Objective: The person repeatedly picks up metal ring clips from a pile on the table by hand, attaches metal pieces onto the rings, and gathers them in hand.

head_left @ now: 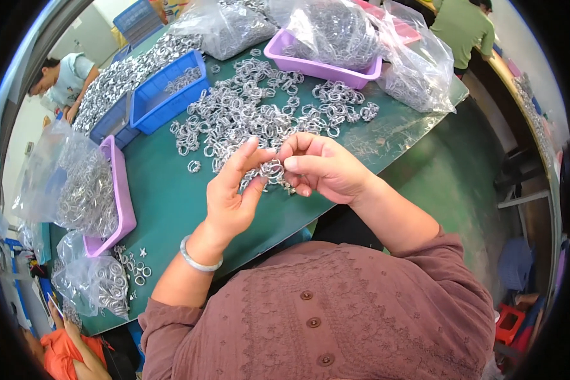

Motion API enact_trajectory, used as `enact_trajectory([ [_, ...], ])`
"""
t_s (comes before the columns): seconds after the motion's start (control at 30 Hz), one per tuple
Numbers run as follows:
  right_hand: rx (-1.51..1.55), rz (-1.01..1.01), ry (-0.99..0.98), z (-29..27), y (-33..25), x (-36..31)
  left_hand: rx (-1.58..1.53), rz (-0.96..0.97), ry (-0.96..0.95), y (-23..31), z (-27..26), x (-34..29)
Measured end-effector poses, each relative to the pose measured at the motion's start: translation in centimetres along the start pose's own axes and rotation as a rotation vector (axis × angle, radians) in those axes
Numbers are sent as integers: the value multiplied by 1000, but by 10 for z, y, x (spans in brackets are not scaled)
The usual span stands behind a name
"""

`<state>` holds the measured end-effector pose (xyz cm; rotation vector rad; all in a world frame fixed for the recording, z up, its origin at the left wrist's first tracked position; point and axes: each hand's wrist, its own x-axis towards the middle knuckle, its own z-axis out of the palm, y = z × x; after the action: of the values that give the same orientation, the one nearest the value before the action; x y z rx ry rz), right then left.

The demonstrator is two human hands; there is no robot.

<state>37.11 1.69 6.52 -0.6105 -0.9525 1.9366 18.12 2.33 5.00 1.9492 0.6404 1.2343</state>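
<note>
Between my two hands is a silver metal ring with small shaped parts on it. My left hand pinches its left side between thumb and fingers, with other fingers raised. At its right side, my right hand is closed, thumb against curled fingers. A few more silver pieces show below and between the hands, partly hidden by the fingers. Just beyond them, a wide loose pile of similar silver rings is spread over the green tabletop. One ring lies apart, left of the pile.
A blue bin stands at the far left of the pile. Two purple trays, one far and one left, hold clear bags of rings. Loose rings lie at the near left. Other people sit or stand around.
</note>
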Motion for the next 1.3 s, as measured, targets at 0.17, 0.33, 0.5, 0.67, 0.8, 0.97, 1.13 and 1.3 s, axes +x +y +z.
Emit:
enact_trajectory([
  [0.17, -78, -47, 60, -7, -7, -7, 200, 203, -56, -4, 10, 11],
  [0.33, -114, -77, 111, -12, -10, -13, 307, 340, -88, -1, 16, 25],
  [0.5, -154, -74, 140, -21, -10, -19, 341, 409, -142, -4, 23, 33],
  [0.67, -209, -109, 136, -29, -9, -26, 256, 353, -174, -11, 31, 31],
  [0.8, -260, -44, 133, -30, -3, -36, 159, 277, -187, -8, 35, 22],
  [0.97, -298, -10, 115, -38, 1, -34, 253, 267, -217, -9, 34, 20],
  [1.13, -403, -175, 404, -56, -49, -51, 216, 67, -165, -11, 20, 11],
  [1.3, -776, -853, 815, -80, -157, -68, 192, -31, -46, -16, 3, 1],
])
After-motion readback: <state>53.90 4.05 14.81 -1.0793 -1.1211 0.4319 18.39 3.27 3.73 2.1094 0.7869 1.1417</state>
